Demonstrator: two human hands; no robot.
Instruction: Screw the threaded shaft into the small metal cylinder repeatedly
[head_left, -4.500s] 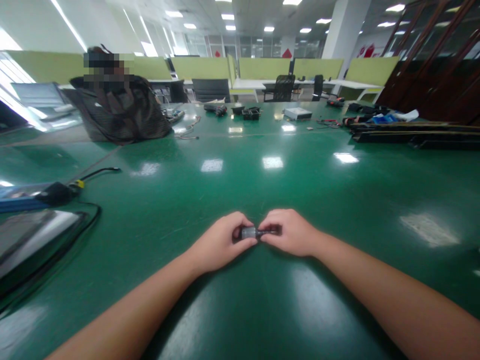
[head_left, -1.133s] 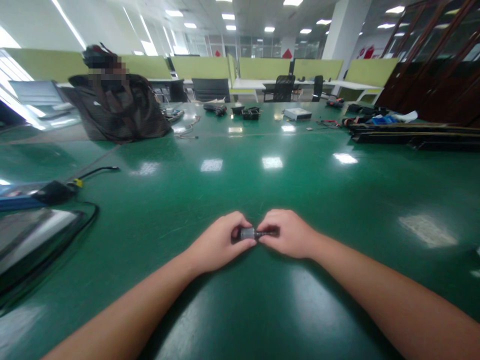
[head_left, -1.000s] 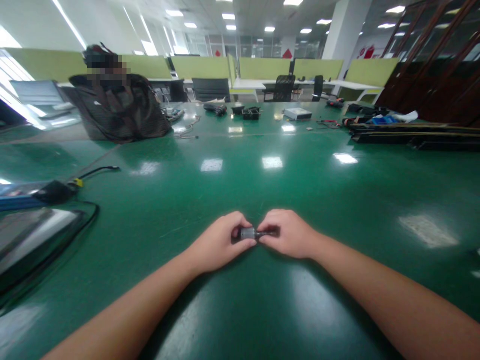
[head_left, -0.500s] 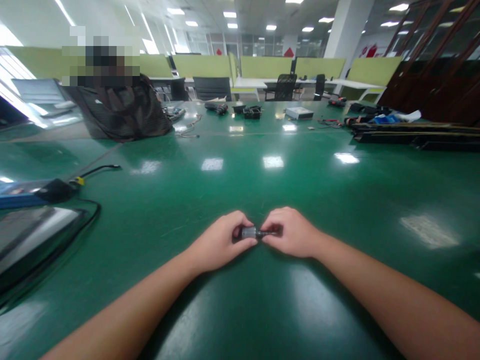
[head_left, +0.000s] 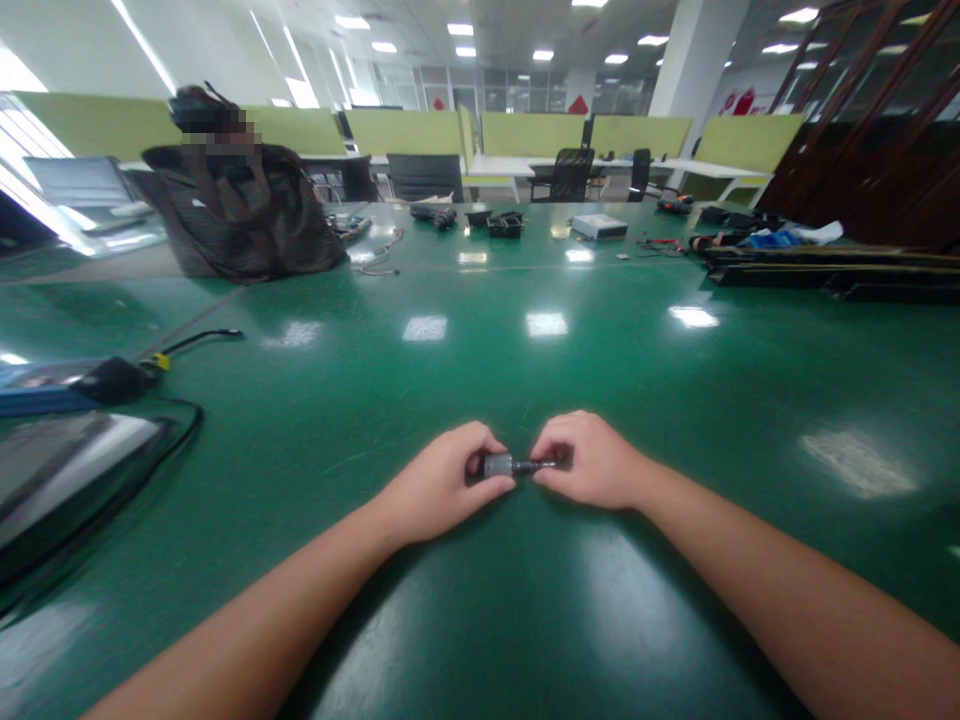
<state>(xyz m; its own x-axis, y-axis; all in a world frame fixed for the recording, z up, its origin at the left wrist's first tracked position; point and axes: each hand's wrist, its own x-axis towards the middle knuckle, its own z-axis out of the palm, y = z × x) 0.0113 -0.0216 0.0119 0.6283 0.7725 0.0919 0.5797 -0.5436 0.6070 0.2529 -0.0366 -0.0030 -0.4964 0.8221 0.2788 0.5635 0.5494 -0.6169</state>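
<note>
Low over the green tabletop, a small screwdriver-like tool (head_left: 499, 465) lies level between my two hands. It has a grey cylindrical body and a thin dark shaft pointing right. My left hand (head_left: 450, 480) is closed around the grey body, thumb on the near side and fingers on the far side. At the shaft, my right hand (head_left: 589, 460) is curled with thumb and fingers pinched about its outer part. The fingers hide the left end of the body, and I cannot make out the exact kind of tool.
Both hands are over a glossy green table (head_left: 480, 380). To the left are a blue device (head_left: 45, 388), a flat grey panel (head_left: 75, 460) and a black cable. A dark bag (head_left: 247, 220) stands at the back left, with a person behind. Black strips (head_left: 825, 270) lie at the right.
My right hand has slid slightly right along the shaft, so more of it shows between the hands. My left hand has stayed put. The person behind the bag has shifted.
</note>
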